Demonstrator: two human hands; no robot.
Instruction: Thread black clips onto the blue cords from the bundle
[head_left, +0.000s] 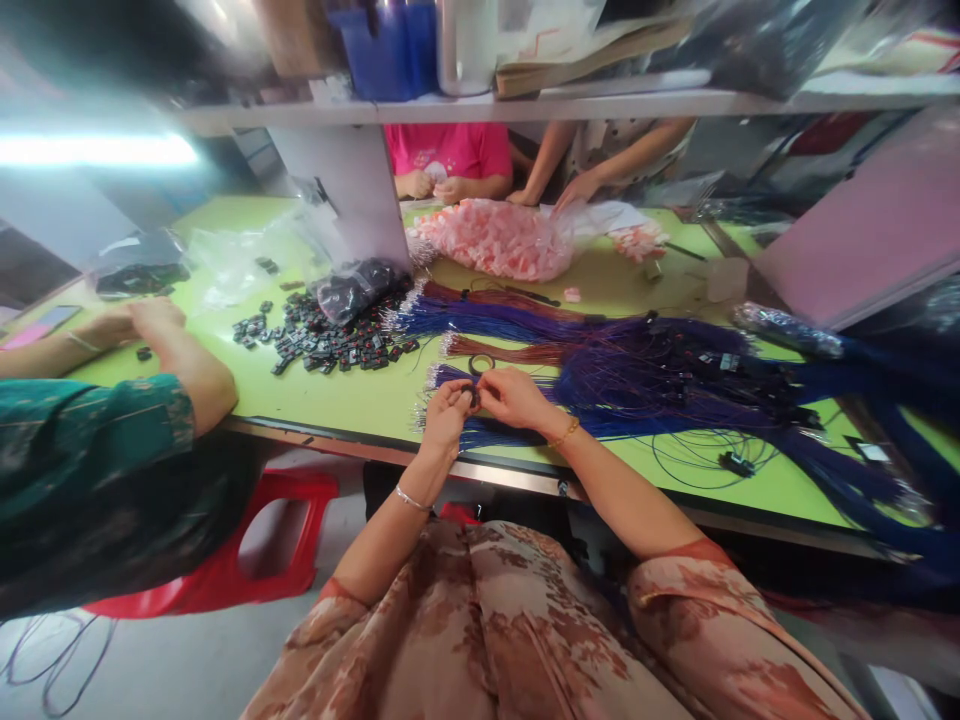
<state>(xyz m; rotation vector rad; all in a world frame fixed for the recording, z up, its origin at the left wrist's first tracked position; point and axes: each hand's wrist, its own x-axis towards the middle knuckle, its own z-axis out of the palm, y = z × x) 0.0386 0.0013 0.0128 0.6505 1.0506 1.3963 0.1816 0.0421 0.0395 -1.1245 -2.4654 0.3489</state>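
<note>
My left hand pinches a small black connector near the front edge of the green table. My right hand meets it from the right, its fingers closed at the same connector; whether they hold a wire there is too small to tell. Just behind my fingers lies a dark ring, perhaps a tape roll. Bundles of blue and purple wires with silvery ends spread beneath and to the right of my hands. To the left is a pile of black connectors.
A dark plastic bag sits behind the pile. Pink pieces fill a clear bag farther back. A shelf crosses above. One person's arms rest at left; two people work opposite. A red stool stands below.
</note>
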